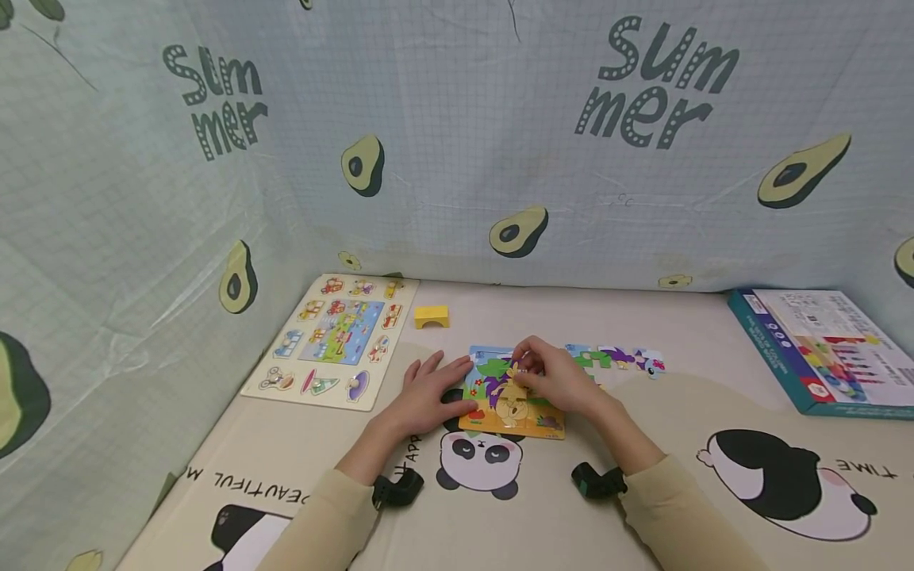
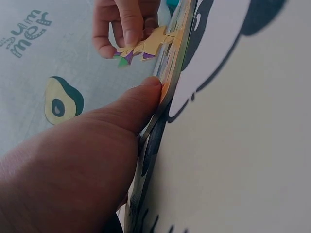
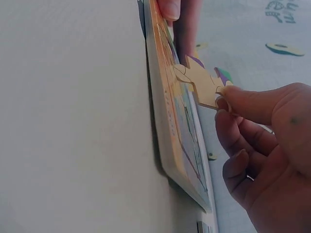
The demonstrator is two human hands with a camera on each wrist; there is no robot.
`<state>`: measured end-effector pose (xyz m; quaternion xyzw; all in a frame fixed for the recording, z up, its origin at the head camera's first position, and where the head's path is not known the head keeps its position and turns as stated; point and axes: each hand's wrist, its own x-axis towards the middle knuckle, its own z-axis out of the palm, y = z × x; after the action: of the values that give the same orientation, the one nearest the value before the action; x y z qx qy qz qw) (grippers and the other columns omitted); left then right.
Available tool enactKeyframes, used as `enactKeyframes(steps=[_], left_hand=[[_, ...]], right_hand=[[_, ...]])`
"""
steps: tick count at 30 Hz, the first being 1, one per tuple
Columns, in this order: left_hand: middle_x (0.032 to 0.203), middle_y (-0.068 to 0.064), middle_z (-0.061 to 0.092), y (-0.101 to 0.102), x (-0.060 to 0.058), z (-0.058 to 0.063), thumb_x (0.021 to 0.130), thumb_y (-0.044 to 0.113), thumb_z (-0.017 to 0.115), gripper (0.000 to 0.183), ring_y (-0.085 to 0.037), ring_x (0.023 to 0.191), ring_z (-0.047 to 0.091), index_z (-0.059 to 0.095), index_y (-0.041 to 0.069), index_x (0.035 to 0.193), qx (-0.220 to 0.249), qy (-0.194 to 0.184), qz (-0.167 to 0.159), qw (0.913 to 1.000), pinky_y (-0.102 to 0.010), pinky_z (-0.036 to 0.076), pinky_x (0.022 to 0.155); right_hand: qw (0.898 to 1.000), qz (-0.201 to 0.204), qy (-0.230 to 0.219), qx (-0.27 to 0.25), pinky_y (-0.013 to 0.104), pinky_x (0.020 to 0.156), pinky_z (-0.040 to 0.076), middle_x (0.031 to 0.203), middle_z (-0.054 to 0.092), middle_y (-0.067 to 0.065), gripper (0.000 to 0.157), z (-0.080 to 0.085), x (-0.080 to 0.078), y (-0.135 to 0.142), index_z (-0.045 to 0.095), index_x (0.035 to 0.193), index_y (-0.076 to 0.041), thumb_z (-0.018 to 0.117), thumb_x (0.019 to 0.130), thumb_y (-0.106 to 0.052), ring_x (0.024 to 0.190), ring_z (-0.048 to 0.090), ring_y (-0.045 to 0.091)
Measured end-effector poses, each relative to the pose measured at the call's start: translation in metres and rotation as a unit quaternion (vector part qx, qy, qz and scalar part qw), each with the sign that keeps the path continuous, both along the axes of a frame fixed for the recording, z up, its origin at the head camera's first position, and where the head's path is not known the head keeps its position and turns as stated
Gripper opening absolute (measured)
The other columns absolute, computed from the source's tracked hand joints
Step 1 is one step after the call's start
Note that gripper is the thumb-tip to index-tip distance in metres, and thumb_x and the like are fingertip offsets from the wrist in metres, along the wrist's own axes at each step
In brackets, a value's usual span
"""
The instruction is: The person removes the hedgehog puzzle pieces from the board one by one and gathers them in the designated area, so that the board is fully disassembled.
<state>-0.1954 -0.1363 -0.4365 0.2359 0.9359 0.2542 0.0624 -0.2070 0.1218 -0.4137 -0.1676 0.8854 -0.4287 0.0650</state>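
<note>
A jigsaw puzzle board with a colourful cartoon picture and an orange lower band lies on the table in the head view. My right hand pinches a yellow, purple and green puzzle piece between thumb and finger. That piece is tilted up over the board, its lower end at or near the board's surface. My left hand rests at the board's left edge with its fingers spread, the thumb on the rim. Loose puzzle pieces lie beyond the board, to the right of my right hand.
A peg puzzle board lies at the back left, with a yellow arch block beside it. On the right lies a flat teal-edged box. A curtain with avocado prints hangs behind the panda-print tablecloth.
</note>
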Motion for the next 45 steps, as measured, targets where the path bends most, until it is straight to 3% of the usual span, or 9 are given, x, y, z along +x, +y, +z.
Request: enactKeyframes(steps=[15, 28, 45], left_hand=[[0.160, 0.000, 0.039, 0.001, 0.000, 0.000, 0.095, 0.046, 0.067, 0.070, -0.035, 0.152, 0.013, 0.044, 0.017, 0.155, 0.002, -0.002, 0.005, 1.0000, -0.058, 0.000, 0.118], [0.160, 0.000, 0.037, 0.001, 0.000, -0.001, 0.096, 0.046, 0.066, 0.070, -0.035, 0.152, 0.012, 0.043, 0.017, 0.155, 0.002, -0.002, 0.001, 1.0000, -0.058, 0.000, 0.118], [0.160, 0.000, 0.038, 0.001, 0.000, -0.002, 0.096, 0.047, 0.065, 0.071, -0.034, 0.152, 0.012, 0.042, 0.018, 0.156, -0.005, -0.002, 0.003, 1.0000, -0.058, -0.001, 0.118]], right_hand=[[0.999, 0.012, 0.017, -0.039, 0.033, 0.073, 0.051, 0.092, 0.063, 0.004, 0.020, 0.006, -0.003, 0.014, 0.058, 0.118, -0.009, 0.065, 0.099, -0.009, 0.081, 0.059, 0.022], [0.998, -0.005, 0.040, -0.041, 0.033, 0.074, 0.052, 0.093, 0.064, 0.006, 0.021, 0.027, -0.002, 0.034, 0.057, 0.119, -0.006, 0.064, 0.099, -0.006, 0.083, 0.061, 0.027], [0.999, -0.024, 0.039, -0.019, 0.029, 0.063, 0.046, 0.091, 0.064, 0.006, 0.024, 0.019, 0.005, 0.081, 0.055, 0.119, -0.002, 0.065, 0.099, -0.009, 0.079, 0.059, 0.027]])
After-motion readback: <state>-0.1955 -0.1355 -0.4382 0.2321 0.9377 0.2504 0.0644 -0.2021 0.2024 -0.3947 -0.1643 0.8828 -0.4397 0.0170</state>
